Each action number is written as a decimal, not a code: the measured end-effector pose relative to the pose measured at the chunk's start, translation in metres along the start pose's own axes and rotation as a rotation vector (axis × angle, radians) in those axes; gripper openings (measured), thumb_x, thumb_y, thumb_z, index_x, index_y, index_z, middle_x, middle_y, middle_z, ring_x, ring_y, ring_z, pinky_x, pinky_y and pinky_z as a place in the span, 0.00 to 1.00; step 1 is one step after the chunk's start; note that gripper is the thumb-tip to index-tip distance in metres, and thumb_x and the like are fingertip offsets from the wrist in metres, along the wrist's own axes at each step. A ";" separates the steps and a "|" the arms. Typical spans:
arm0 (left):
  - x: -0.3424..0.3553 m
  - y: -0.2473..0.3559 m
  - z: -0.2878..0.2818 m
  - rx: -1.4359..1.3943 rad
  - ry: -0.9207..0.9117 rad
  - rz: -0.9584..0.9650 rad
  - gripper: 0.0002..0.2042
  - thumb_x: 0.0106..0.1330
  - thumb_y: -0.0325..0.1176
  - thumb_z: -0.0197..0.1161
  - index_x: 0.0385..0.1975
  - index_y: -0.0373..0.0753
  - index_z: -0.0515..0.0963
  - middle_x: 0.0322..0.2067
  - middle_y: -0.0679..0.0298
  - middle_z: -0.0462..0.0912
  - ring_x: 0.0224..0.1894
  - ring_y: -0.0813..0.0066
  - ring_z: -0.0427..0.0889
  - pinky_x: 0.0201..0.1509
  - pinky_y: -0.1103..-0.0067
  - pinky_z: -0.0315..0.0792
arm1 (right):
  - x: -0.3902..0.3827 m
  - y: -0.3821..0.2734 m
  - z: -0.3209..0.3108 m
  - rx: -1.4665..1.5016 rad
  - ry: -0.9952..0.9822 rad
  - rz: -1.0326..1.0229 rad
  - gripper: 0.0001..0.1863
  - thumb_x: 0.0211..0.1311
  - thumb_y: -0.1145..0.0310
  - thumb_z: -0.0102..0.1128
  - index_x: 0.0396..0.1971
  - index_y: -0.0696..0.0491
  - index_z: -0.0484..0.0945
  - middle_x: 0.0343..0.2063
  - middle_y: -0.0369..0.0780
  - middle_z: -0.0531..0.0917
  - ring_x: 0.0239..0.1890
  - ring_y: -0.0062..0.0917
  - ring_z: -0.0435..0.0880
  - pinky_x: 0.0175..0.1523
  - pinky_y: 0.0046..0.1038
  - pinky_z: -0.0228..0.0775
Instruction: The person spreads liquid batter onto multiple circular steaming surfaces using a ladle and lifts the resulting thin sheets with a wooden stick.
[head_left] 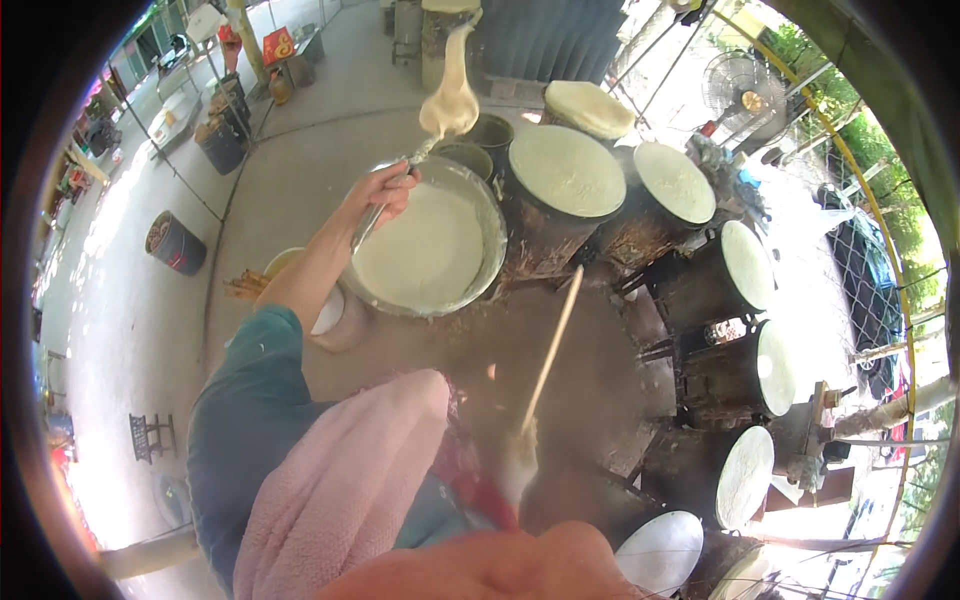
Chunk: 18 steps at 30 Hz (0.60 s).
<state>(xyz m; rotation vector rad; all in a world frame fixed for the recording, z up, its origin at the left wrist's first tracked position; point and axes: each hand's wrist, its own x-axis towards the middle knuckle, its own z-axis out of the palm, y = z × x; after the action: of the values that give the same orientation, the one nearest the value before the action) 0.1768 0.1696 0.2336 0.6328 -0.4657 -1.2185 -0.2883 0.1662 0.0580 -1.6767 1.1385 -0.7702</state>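
Note:
My left hand (388, 198) is wrapped round the handle of a long metal ladle (368, 220), held up above a wide basin (493, 265) of pale batter (420, 255). The ladle's head (450, 110) is coated in creamy batter, raised beyond the basin's far side. A long wooden stick (555, 340) slants up from the lower middle, its lower end pale and hazy. My right hand is not visible; only bare skin (560, 565) of my arm or shoulder shows at the bottom, beside a pink towel (340, 470).
Soot-dark drum stoves (550, 245) with round cream-coated tops (565, 170) curve round my right side. Behind stand two pots (485, 130) and a thick pale round slab (588, 108). A fan (745, 95) and mesh fence (860, 260) are at right, several bins (175, 243) at left.

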 end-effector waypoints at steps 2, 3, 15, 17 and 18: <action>0.019 0.008 0.005 -0.067 0.329 -0.061 0.13 0.70 0.38 0.45 0.37 0.32 0.66 0.14 0.78 0.60 0.09 0.95 0.56 0.14 0.90 0.52 | 0.004 0.005 -0.006 0.327 0.052 0.250 0.24 0.60 0.75 0.52 0.58 0.61 0.63 0.55 0.44 0.70 0.48 0.20 0.72 0.49 0.19 0.68; 0.035 0.006 0.016 0.070 0.334 -0.063 0.13 0.69 0.38 0.46 0.33 0.32 0.67 0.14 0.77 0.60 0.11 0.94 0.57 0.16 0.89 0.53 | 0.004 -0.007 -0.014 0.388 0.138 0.322 0.25 0.60 0.75 0.53 0.57 0.61 0.63 0.54 0.44 0.71 0.48 0.20 0.73 0.49 0.19 0.69; 0.119 -0.090 0.113 0.587 -0.206 -0.530 0.14 0.68 0.38 0.46 0.29 0.33 0.68 0.13 0.72 0.61 0.07 0.87 0.56 0.10 0.87 0.49 | -0.012 -0.003 -0.039 0.443 0.714 0.514 0.25 0.57 0.75 0.56 0.56 0.62 0.64 0.48 0.41 0.75 0.45 0.20 0.75 0.48 0.21 0.69; 0.138 -0.138 0.130 0.513 -0.324 -0.756 0.14 0.68 0.38 0.46 0.29 0.32 0.68 0.13 0.72 0.61 0.07 0.88 0.56 0.10 0.87 0.49 | -0.043 0.018 -0.042 0.441 0.807 0.520 0.26 0.58 0.75 0.55 0.57 0.61 0.64 0.51 0.41 0.73 0.48 0.21 0.73 0.52 0.21 0.66; 0.140 -0.164 0.140 0.445 -0.353 -0.913 0.14 0.69 0.38 0.46 0.29 0.31 0.68 0.13 0.72 0.62 0.06 0.88 0.56 0.10 0.87 0.49 | -0.062 0.049 -0.037 0.458 0.876 0.531 0.26 0.58 0.75 0.55 0.57 0.61 0.63 0.53 0.41 0.72 0.51 0.22 0.72 0.54 0.21 0.65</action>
<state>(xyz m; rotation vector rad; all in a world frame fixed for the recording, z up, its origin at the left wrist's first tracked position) 0.0108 -0.0267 0.2267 1.0763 -0.7978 -2.1405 -0.3603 0.2045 0.0262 -0.5734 1.7233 -1.3291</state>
